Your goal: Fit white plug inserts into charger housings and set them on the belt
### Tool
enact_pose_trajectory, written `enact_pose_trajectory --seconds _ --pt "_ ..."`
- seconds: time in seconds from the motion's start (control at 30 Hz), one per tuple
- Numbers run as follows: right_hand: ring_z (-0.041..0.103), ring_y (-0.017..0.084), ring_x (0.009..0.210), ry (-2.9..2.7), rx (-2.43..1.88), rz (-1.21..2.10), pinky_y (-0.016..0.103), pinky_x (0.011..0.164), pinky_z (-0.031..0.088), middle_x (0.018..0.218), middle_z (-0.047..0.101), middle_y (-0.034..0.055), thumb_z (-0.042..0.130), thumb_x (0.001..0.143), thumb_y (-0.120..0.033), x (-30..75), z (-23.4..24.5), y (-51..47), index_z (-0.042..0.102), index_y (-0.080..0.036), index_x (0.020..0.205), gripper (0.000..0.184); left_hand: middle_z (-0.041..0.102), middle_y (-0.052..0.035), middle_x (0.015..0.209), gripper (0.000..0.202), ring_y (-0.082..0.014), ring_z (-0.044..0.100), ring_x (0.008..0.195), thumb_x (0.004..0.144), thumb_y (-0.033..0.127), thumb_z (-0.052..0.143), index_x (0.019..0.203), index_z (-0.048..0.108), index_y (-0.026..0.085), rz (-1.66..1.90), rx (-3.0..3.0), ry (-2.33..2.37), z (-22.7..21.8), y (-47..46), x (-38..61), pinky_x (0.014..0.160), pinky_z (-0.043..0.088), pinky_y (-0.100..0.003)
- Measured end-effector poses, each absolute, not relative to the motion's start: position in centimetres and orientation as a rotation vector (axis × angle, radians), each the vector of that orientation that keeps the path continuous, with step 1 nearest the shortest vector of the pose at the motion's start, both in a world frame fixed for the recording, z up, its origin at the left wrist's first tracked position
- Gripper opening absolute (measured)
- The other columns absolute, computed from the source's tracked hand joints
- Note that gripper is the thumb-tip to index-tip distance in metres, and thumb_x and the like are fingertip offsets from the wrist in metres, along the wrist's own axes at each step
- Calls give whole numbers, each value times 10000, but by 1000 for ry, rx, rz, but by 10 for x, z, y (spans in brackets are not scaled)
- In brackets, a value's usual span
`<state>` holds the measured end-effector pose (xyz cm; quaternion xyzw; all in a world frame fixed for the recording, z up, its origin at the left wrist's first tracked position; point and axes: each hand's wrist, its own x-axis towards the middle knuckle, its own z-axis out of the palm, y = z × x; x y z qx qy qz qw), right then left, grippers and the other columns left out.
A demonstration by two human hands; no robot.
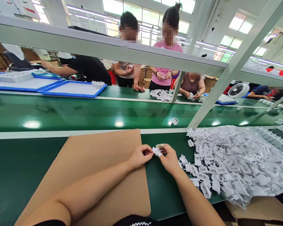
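Note:
A small white plastic part (pixel 155 150) is held between my two hands, above the edge of a brown cardboard sheet (pixel 108 163). My right hand (pixel 168 158) grips it with thumb and fingers. Its thumb seems wrapped in white and one fingertip has a tan cover. From the left, my left hand (pixel 141 156) is closed in a pinch at the near end of the part. Fingers hide much of the part, so its exact shape cannot be made out. Just right of my right hand lie loose white plug-like plastic housings (pixel 194 171).
A clear plastic bag (pixel 245 163) heaped with white housings covers the bench's right side. Beyond runs a green conveyor belt (pixel 85 114) carrying a single white housing (pixel 175 121). A slanted metal post (pixel 217 84) rises ahead. Blue-rimmed trays (pixel 73 89) and several co-workers are across the belt.

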<state>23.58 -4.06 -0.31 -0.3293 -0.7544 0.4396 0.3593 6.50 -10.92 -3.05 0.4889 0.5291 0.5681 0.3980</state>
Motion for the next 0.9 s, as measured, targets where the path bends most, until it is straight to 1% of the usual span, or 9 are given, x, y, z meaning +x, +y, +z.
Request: enact_pose_trajectory --seconds 0.17,0.23,0.3,0.43,0.63,0.73,0.8,0.83,0.9 --pt "716 216 867 -1937 -838 1113 360 795 592 975 758 78 704 861 -387 237 -3 -39 721 -218 1002 221 625 3 667 203 -105 512 602 703 337 782 771 696 167 1427 1227 1351 -34 -107 65 596 411 -245" --pt "715 217 879 -1929 -845 1094 357 800 587 988 753 78 687 870 -374 238 -3 -37 718 -219 1015 215 662 -16 742 224 -118 561 662 711 342 780 824 696 168 1494 1187 1381 -37 -106 64 650 457 -255" --pt "709 213 877 -1930 -849 1076 353 804 578 998 744 78 675 874 -356 239 -3 -37 715 -216 1018 205 688 -37 855 279 -128 602 736 714 338 775 919 686 171 1594 1105 1431 -42 -104 63 722 503 -270" --pt "684 196 848 -2033 -858 1037 341 793 553 984 720 61 659 869 -262 241 -1 -39 708 -220 1013 159 683 -76 1031 401 -149 637 864 718 273 763 1087 641 174 1686 999 1586 -44 -95 57 820 546 -306" --pt "617 187 795 -2289 -890 873 313 746 485 901 658 33 636 831 -82 244 0 -43 701 -225 952 198 708 -96 1120 291 -198 651 991 793 218 722 1074 662 175 1498 1369 1782 -13 -29 41 846 538 -329" --pt "589 184 767 -2349 -914 829 299 714 455 862 622 23 641 809 -42 244 0 -42 684 -220 907 207 717 -108 1115 260 -233 651 1038 809 230 735 1053 674 163 1348 1462 1910 0 24 39 935 522 -377" --pt "575 184 764 -2379 -929 801 297 704 442 860 611 22 633 798 -24 244 0 -41 676 -215 905 222 707 -152 1138 328 -278 641 1086 799 275 769 1076 666 133 1306 1442 1961 1 58 43 1002 493 -427" --pt "571 185 765 -2387 -937 790 296 703 439 861 609 22 627 789 -13 244 0 -41 674 -213 908 237 688 -186 1187 415 -315 620 1147 773 300 802 1113 655 113 1299 1427 1982 -1 73 47 1042 467 -457" --pt "571 186 774 -2391 -950 768 295 710 441 870 612 22 613 767 7 244 0 -41 672 -216 912 273 615 -246 1332 627 -393 518 1310 678 315 883 1202 622 89 1278 1415 2013 -6 98 55 1120 394 -505"
